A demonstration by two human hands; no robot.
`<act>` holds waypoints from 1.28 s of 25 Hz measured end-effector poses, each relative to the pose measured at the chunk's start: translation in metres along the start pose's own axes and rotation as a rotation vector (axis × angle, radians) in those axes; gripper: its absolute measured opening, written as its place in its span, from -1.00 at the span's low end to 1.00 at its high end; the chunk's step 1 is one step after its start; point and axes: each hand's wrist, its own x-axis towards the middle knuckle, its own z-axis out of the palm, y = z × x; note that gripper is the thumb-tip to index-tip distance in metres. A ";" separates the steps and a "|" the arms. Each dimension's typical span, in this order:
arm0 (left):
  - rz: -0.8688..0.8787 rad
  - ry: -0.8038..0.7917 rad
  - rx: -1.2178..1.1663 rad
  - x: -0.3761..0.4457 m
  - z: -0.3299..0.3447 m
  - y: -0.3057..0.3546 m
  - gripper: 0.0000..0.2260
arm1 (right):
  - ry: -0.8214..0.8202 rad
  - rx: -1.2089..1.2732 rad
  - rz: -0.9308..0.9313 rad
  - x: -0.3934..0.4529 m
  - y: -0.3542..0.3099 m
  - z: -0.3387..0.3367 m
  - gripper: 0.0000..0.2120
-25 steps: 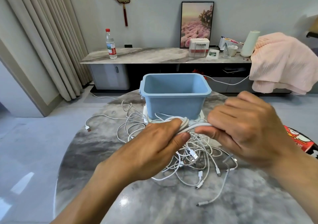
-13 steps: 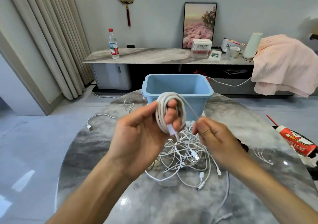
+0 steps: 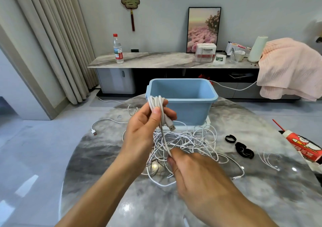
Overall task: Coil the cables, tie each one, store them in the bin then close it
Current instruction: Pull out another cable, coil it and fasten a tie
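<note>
Marble worktop [image 3: 244,200]: left fingers [image 3: 156,111] pinch limp, light coil [image 3: 156,103]; right fingers [image 3: 174,157] pinch its tail; grip bundle mid-loop.

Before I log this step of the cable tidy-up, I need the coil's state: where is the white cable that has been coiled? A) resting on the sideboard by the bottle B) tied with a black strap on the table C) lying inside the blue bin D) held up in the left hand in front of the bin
D: the left hand grips the coiled cable raised before the blue bin, its USB plug dangling, while the black straps lie unused on the table.
</note>
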 end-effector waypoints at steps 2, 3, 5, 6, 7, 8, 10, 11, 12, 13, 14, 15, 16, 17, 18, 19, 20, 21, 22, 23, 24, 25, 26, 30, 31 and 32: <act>0.088 -0.107 0.311 -0.005 0.001 -0.001 -0.79 | 0.104 -0.121 -0.090 0.001 0.005 -0.011 -0.89; 0.118 -0.176 0.417 -0.008 0.003 -0.001 -0.78 | 0.238 -0.204 -0.172 0.004 0.014 -0.017 -0.87; 0.036 -0.301 0.359 -0.012 0.008 0.008 -0.75 | 0.553 -0.232 -0.269 0.008 0.038 -0.038 -0.75; -0.001 -0.361 0.298 -0.013 0.009 0.013 -0.74 | 0.617 -0.131 -0.309 0.010 0.053 -0.048 -0.71; -0.039 -0.420 0.243 -0.013 0.010 0.019 -0.74 | 0.613 0.007 -0.359 0.014 0.066 -0.055 -0.70; -0.082 -0.475 0.205 -0.012 0.011 0.023 -0.74 | 0.588 0.107 -0.406 0.017 0.078 -0.058 -0.70; -0.144 -0.569 0.162 -0.013 0.013 0.027 -0.75 | 0.608 0.137 -0.481 0.021 0.090 -0.057 -0.68; -0.159 -0.590 0.156 -0.014 0.013 0.028 -0.75 | 0.637 0.113 -0.502 0.023 0.090 -0.055 -0.68; -0.162 -0.599 0.168 -0.013 0.012 0.026 -0.75 | 0.664 0.083 -0.513 0.023 0.088 -0.053 -0.68; -0.160 -0.609 0.189 -0.013 0.010 0.025 -0.75 | 0.691 0.057 -0.531 0.022 0.086 -0.050 -0.69; -0.151 -0.617 0.207 -0.013 0.009 0.025 -0.74 | 0.715 0.042 -0.553 0.021 0.084 -0.050 -0.71; -0.144 -0.623 0.206 -0.013 0.007 0.025 -0.74 | 0.725 0.044 -0.565 0.021 0.081 -0.052 -0.72; -0.140 -0.629 0.200 -0.013 0.006 0.026 -0.74 | 0.730 0.059 -0.571 0.021 0.080 -0.054 -0.73; -0.139 -0.633 0.201 -0.013 0.005 0.027 -0.74 | 0.732 0.085 -0.571 0.022 0.080 -0.054 -0.73; -0.149 -0.634 0.189 -0.014 0.004 0.028 -0.74 | 0.722 0.130 -0.561 0.025 0.080 -0.051 -0.73; -0.175 -0.639 0.143 -0.015 0.005 0.029 -0.75 | 0.704 0.204 -0.544 0.028 0.080 -0.047 -0.74; -0.210 -0.647 0.050 -0.016 0.006 0.030 -0.77 | 0.692 0.318 -0.521 0.030 0.078 -0.042 -0.75; -0.248 -0.648 -0.081 -0.018 0.009 0.031 -0.78 | 0.694 0.445 -0.487 0.033 0.076 -0.035 -0.77; -0.281 -0.620 -0.217 -0.019 0.012 0.031 -0.78 | 0.702 0.550 -0.438 0.036 0.073 -0.027 -0.76; -0.303 -0.567 -0.341 -0.020 0.014 0.031 -0.78 | 0.714 0.599 -0.376 0.037 0.071 -0.018 -0.73; -0.310 -0.491 -0.439 -0.020 0.016 0.030 -0.77 | 0.717 0.598 -0.307 0.037 0.069 -0.007 -0.68; -0.305 -0.403 -0.516 -0.020 0.016 0.030 -0.78 | 0.701 0.568 -0.247 0.036 0.069 0.005 -0.66; -0.296 -0.309 -0.576 -0.018 0.016 0.030 -0.78 | 0.673 0.531 -0.196 0.035 0.068 0.018 -0.67; -0.281 -0.030 -0.671 -0.003 0.009 0.017 -0.80 | 0.376 0.432 -0.050 0.020 0.034 0.043 -0.74; -0.254 0.004 -0.569 -0.001 0.006 0.010 -0.79 | 0.250 0.408 -0.022 0.017 0.022 0.041 -0.78; -0.204 0.026 -0.377 0.000 0.004 0.003 -0.78 | 0.175 0.338 -0.010 0.015 0.013 0.039 -0.83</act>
